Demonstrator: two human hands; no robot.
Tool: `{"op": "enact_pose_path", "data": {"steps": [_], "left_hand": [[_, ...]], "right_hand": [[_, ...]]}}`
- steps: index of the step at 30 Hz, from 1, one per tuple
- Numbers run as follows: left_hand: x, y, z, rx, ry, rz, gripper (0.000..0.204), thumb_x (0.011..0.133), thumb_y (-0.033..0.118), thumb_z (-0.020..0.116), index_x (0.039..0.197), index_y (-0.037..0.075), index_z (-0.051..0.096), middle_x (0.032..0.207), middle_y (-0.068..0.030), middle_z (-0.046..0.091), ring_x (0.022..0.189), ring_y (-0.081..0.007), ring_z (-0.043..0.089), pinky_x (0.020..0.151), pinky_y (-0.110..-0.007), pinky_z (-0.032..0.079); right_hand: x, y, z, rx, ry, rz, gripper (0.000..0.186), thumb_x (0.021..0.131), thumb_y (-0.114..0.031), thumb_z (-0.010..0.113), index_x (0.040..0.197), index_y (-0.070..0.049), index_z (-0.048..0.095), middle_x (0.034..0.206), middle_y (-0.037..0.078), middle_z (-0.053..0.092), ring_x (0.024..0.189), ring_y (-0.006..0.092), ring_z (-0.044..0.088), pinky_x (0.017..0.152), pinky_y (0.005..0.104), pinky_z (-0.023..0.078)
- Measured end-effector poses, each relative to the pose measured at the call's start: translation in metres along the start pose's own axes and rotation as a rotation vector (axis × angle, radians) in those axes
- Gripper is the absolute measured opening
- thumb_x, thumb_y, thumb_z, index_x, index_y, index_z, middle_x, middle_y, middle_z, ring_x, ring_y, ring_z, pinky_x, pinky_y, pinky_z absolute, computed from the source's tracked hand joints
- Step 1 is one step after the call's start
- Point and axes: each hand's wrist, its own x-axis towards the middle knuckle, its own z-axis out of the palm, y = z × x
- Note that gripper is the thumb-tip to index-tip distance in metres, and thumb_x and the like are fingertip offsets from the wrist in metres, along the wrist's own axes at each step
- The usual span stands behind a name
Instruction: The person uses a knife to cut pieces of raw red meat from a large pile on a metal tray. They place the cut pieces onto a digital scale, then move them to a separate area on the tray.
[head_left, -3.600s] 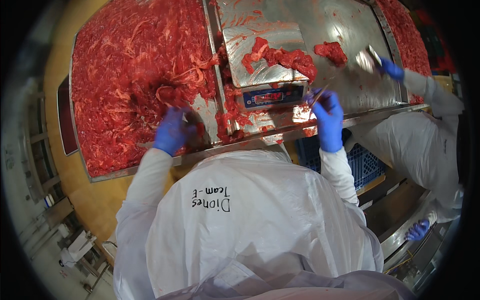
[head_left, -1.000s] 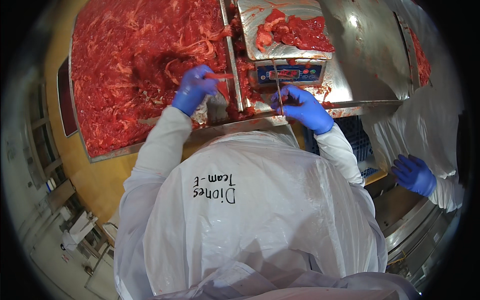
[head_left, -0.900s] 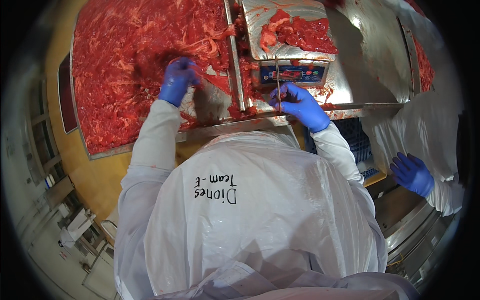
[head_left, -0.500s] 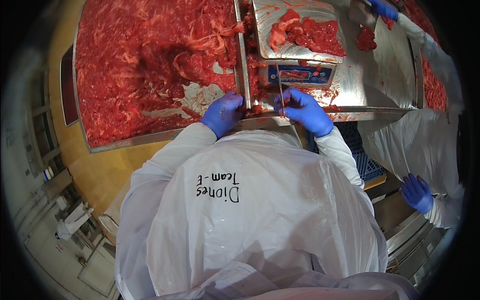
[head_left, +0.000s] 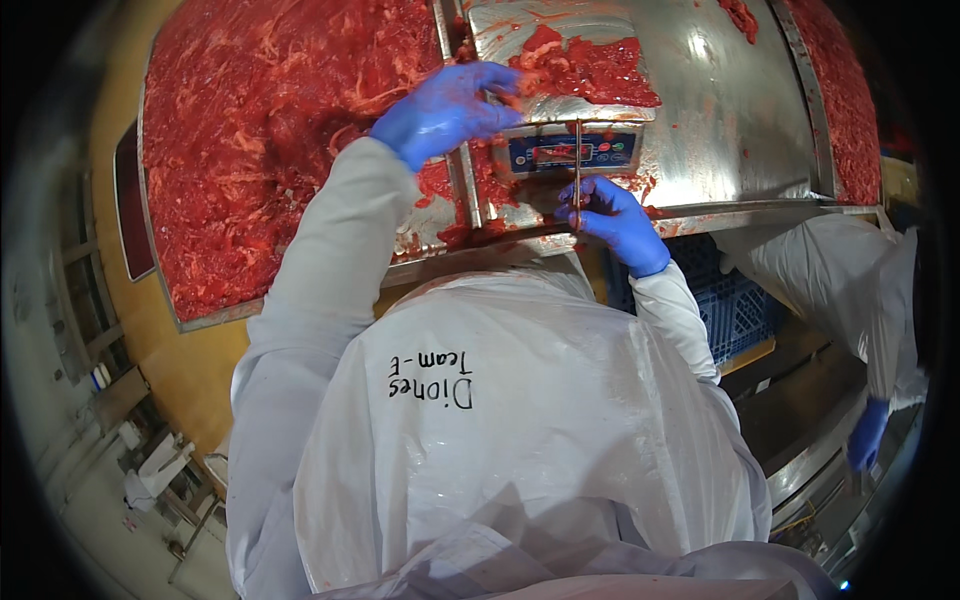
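Note:
My left hand, in a blue glove, reaches over the metal divider with its fingers stretched apart. Their tips come close to the pieces of raw red meat on the scale's steel plate; whether they touch is unclear. My right hand, also blue-gloved, stays low in front of the scale's blue panel. Its fingers are closed on a long, thin, straight tool that points away from me, across the panel; its exact kind cannot be made out.
A wide heap of raw meat fills the left tray, and more meat lies beyond a rim at right. Blue crates stand under the table edge. A co-worker's gloved hand hangs at far right.
My left hand has lifted from the near table edge and moved forward, its fingers spreading. My right hand still holds the thin tool. The co-worker's upper hand has left the view.

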Motion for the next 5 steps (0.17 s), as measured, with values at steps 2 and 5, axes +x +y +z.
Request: {"op": "enact_pose_path", "data": {"steps": [2, 5], "left_hand": [[0.016, -0.061, -0.007, 0.719, 0.385, 0.38, 0.033, 0.091, 0.013, 0.075, 0.12, -0.001, 0.073, 0.11, -0.0141, 0.075, 0.103, -0.0263, 0.075, 0.095, -0.039, 0.059], [0.011, -0.069, -0.039, 0.547, 0.244, -0.012, 0.035, 0.093, 0.018, 0.074, 0.126, 0.006, 0.073, 0.128, -0.0171, 0.072, 0.116, -0.0284, 0.072, 0.107, -0.04, 0.054]], "right_hand": [[-0.016, -0.015, -0.003, 0.065, 0.045, -0.022, 0.029, 0.095, -0.007, 0.072, 0.123, -0.005, 0.065, 0.112, 0.006, 0.072, 0.099, 0.014, 0.07, 0.075, 0.0297, 0.06], [-0.031, 0.001, -0.029, 0.144, 0.161, -0.104, 0.032, 0.095, -0.006, 0.073, 0.126, -0.002, 0.064, 0.118, 0.013, 0.073, 0.112, 0.025, 0.072, 0.1, 0.0407, 0.059]]}}
